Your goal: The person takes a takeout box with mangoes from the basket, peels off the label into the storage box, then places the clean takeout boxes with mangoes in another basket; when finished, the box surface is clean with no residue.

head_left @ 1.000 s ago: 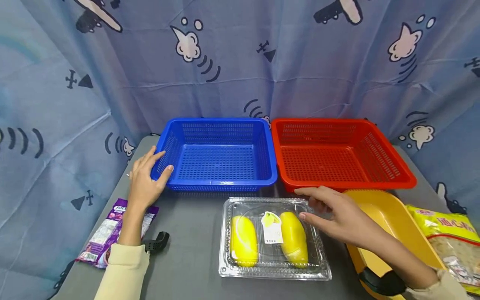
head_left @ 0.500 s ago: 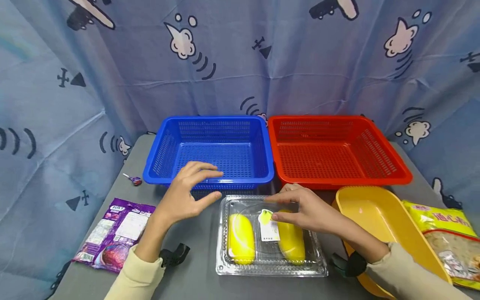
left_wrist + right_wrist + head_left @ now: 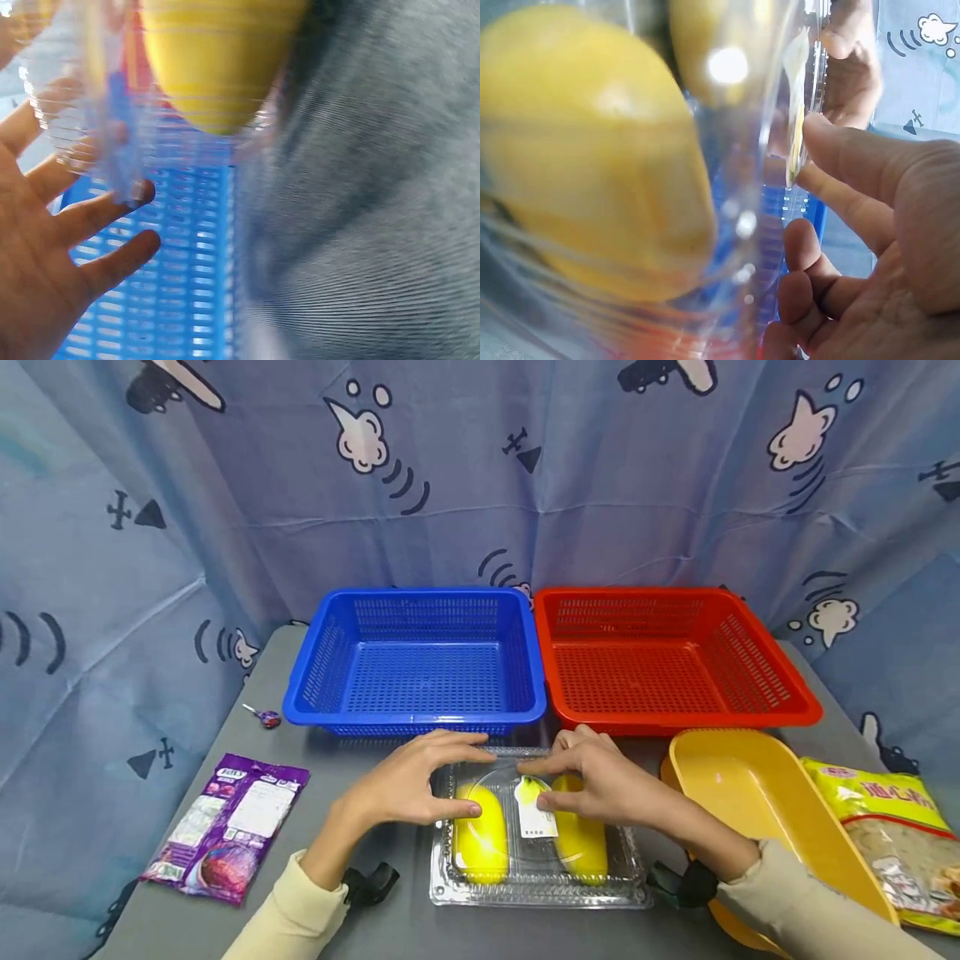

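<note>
In the head view a clear plastic clamshell box (image 3: 540, 893) holds two yellow mangoes (image 3: 481, 839), seen through its lid. A white mango-picture label (image 3: 536, 820) is on the lid between them. My left hand (image 3: 412, 781) spreads over the box's far left part, thumb above the left mango; in the left wrist view its fingers (image 3: 124, 259) are apart beside the clear plastic. At the label, my right hand (image 3: 600, 785) has its thumb and index finger extended and apart. The right wrist view shows that thumb's fingertip at the label's edge, its other fingers (image 3: 799, 292) bent.
Behind the box stand a blue basket (image 3: 427, 718) and a red basket (image 3: 682, 718). A yellow tray (image 3: 750, 777) lies right, beside a yellow food packet (image 3: 892, 835). On the left are a purple packet (image 3: 225, 827) and a wrapped lollipop (image 3: 267, 718).
My left hand has moved right from the blue basket's side to over the box. My right hand has shifted left from the box's right edge to the label.
</note>
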